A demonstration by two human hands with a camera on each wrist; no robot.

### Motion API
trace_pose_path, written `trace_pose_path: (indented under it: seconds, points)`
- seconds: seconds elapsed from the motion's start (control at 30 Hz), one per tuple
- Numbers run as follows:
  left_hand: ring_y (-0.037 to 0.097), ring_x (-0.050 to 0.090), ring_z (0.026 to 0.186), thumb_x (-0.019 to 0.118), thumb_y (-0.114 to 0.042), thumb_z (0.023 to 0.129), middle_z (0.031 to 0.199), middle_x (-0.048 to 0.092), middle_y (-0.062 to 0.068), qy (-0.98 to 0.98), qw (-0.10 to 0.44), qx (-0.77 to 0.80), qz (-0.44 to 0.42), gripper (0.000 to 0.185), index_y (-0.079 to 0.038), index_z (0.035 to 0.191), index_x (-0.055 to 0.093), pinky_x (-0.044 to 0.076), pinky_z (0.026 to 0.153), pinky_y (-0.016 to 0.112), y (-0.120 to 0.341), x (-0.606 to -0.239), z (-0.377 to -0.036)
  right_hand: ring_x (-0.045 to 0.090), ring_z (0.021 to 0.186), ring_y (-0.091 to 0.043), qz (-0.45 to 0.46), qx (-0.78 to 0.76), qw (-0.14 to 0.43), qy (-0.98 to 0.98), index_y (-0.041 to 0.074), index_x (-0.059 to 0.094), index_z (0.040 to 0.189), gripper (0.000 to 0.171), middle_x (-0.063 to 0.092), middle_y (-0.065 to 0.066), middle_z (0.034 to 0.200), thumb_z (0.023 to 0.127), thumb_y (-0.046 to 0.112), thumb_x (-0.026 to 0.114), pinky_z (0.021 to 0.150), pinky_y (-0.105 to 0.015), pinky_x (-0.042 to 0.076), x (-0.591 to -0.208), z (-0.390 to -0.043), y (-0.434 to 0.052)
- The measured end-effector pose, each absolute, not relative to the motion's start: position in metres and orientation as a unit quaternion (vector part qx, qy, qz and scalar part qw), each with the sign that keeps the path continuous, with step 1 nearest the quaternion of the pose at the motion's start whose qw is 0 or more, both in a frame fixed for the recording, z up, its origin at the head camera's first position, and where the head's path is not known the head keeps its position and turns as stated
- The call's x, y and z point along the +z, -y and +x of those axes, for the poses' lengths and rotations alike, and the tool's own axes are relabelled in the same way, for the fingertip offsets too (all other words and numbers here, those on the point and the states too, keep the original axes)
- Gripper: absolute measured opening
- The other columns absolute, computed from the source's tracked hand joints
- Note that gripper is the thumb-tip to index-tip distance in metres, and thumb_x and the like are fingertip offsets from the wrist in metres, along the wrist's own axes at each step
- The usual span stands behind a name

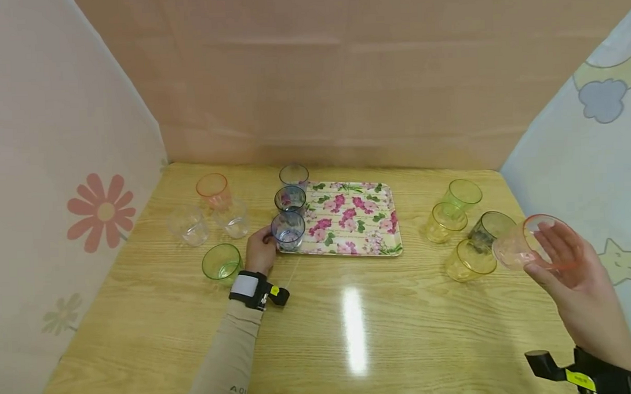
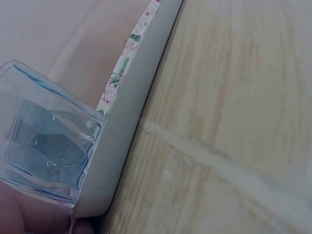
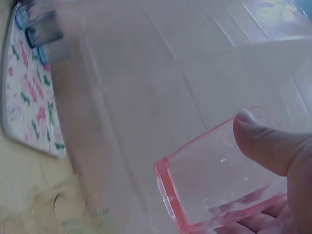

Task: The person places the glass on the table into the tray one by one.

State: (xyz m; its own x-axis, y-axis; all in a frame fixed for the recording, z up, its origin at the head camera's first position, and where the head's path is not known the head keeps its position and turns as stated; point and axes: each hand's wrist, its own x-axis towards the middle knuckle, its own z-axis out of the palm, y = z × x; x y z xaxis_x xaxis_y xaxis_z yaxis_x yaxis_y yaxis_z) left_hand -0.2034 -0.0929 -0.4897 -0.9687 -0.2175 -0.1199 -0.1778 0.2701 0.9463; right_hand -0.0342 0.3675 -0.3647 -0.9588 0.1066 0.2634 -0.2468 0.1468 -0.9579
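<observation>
the left hand (image 1: 260,251) rests on the wooden tabletop (image 1: 351,335) at the tray's 8 o'clock corner, its fingers curled round the nearest blue cup (image 1: 288,230), which stands upright on the near-left corner of the floral tray (image 1: 359,242). two more blue cups stand in a line toward 12 o'clock from it: the middle blue cup (image 1: 290,199) on the tray's left edge and the far blue cup (image 1: 294,176) at the tray's far-left corner. the left wrist view shows what the head view cannot: the held blue cup (image 2: 48,146) sits just inside the tray's grey rim (image 2: 131,122), with a fingertip (image 2: 29,219) pressed at its base, though the rest of that grip stays out of frame. the right hand (image 1: 579,280) is raised at the tabletop's 4 o'clock, holding a pink cup (image 1: 526,245) tipped on its side with its mouth toward 3 o'clock. the right wrist view adds the thumb (image 3: 273,144) lying across the pink cup (image 3: 219,180) with fingers under it, a loose cradling grip. below that hand, at 3 o'clock from the tray, stand a green cup (image 1: 462,195), two yellow cups (image 1: 444,221) and a dark cup (image 1: 491,225). at 9 o'clock from the tray are an orange cup (image 1: 213,190), two clear cups (image 1: 188,226) and another green cup (image 1: 221,262).
</observation>
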Motion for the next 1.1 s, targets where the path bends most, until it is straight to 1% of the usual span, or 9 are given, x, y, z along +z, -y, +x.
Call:
trace_pose_path:
  seconds: [0.13, 0.37, 0.5, 0.57, 0.63, 0.73, 0.83, 0.97, 1.1]
  points:
    - [0.026, 0.057, 0.094, 0.047, 0.008, 0.098, 0.113, 0.066, 0.023, 0.799, 0.022, -0.589, 0.114, 0.037, 0.009, 0.131, 0.063, 0.045, 0.073, 0.028, 0.093, -0.49, -0.203, 0.029, 0.147, -0.004, 0.054, 0.67, 0.12, 0.73, 0.013, 0.023, 0.16, 0.072, 0.028, -0.004, 0.164, 0.099, -0.017, 0.049, 0.103, -0.008, 0.034, -0.351, -0.049, -0.349]
    - [0.026, 0.057, 0.092, 0.047, 0.006, 0.1, 0.114, 0.066, 0.022, 0.805, 0.008, -0.581, 0.12, 0.037, 0.006, 0.134, 0.063, 0.044, 0.07, 0.026, 0.094, -0.494, -0.208, 0.033, 0.144, -0.007, 0.077, 0.691, 0.084, 0.714, 0.012, 0.021, 0.158, 0.071, 0.028, -0.007, 0.161, 0.1, -0.013, 0.051, 0.097, -0.011, 0.042, -0.348, -0.074, -0.318]
    - [0.025, 0.056, 0.094, 0.047, 0.006, 0.101, 0.115, 0.066, 0.021, 0.803, 0.001, -0.583, 0.12, 0.037, 0.006, 0.135, 0.062, 0.044, 0.071, 0.025, 0.093, -0.493, -0.208, 0.029, 0.145, -0.014, 0.062, 0.664, 0.066, 0.743, 0.012, 0.018, 0.16, 0.073, 0.024, -0.012, 0.162, 0.101, -0.005, 0.057, 0.097, -0.01, 0.042, -0.348, -0.086, -0.299]
    - [0.025, 0.057, 0.093, 0.047, 0.007, 0.1, 0.114, 0.066, 0.022, 0.805, 0.003, -0.582, 0.117, 0.037, 0.007, 0.134, 0.062, 0.044, 0.07, 0.025, 0.094, -0.492, -0.207, 0.026, 0.147, -0.02, 0.052, 0.632, 0.059, 0.771, 0.012, 0.016, 0.161, 0.075, 0.023, -0.015, 0.163, 0.101, 0.001, 0.06, 0.099, -0.011, 0.039, -0.349, -0.094, -0.287]
    - [0.026, 0.058, 0.09, 0.047, 0.008, 0.1, 0.112, 0.067, 0.023, 0.806, 0.008, -0.582, 0.113, 0.037, 0.008, 0.133, 0.062, 0.044, 0.069, 0.024, 0.094, -0.491, -0.206, 0.025, 0.148, -0.025, 0.043, 0.598, 0.053, 0.798, 0.01, 0.015, 0.161, 0.076, 0.023, -0.018, 0.162, 0.101, 0.008, 0.062, 0.106, -0.017, 0.037, -0.351, -0.102, -0.276]
    - [0.026, 0.059, 0.086, 0.048, 0.008, 0.099, 0.112, 0.067, 0.026, 0.806, 0.012, -0.582, 0.108, 0.036, 0.009, 0.132, 0.062, 0.044, 0.067, 0.023, 0.096, -0.49, -0.205, 0.024, 0.15, -0.033, 0.033, 0.564, 0.041, 0.824, 0.006, 0.012, 0.161, 0.08, 0.023, -0.021, 0.163, 0.101, 0.014, 0.065, 0.118, -0.039, 0.031, -0.356, -0.115, -0.259]
    - [0.025, 0.059, 0.087, 0.049, 0.008, 0.099, 0.114, 0.067, 0.026, 0.805, 0.007, -0.584, 0.108, 0.036, 0.008, 0.133, 0.062, 0.044, 0.067, 0.022, 0.097, -0.492, -0.207, 0.021, 0.151, -0.037, 0.033, 0.561, 0.026, 0.827, 0.003, 0.01, 0.161, 0.083, 0.022, -0.022, 0.164, 0.101, 0.018, 0.066, 0.117, -0.06, 0.022, -0.363, -0.127, -0.245]
    - [0.024, 0.059, 0.089, 0.048, 0.008, 0.099, 0.116, 0.067, 0.025, 0.802, -0.001, -0.586, 0.113, 0.037, 0.007, 0.134, 0.062, 0.044, 0.068, 0.022, 0.098, -0.494, -0.208, 0.022, 0.152, -0.036, 0.031, 0.555, 0.006, 0.832, 0.002, 0.01, 0.161, 0.086, 0.023, -0.023, 0.164, 0.1, 0.023, 0.067, 0.118, -0.061, 0.021, -0.375, -0.145, -0.228]
    - [0.023, 0.058, 0.085, 0.048, 0.008, 0.099, 0.112, 0.067, 0.024, 0.803, 0.0, -0.586, 0.112, 0.037, 0.008, 0.134, 0.062, 0.044, 0.067, 0.023, 0.098, -0.493, -0.207, 0.024, 0.151, -0.034, 0.024, 0.546, -0.01, 0.837, 0.001, 0.01, 0.16, 0.088, 0.024, -0.021, 0.163, 0.099, 0.027, 0.069, 0.119, -0.058, 0.022, -0.387, -0.164, -0.215]
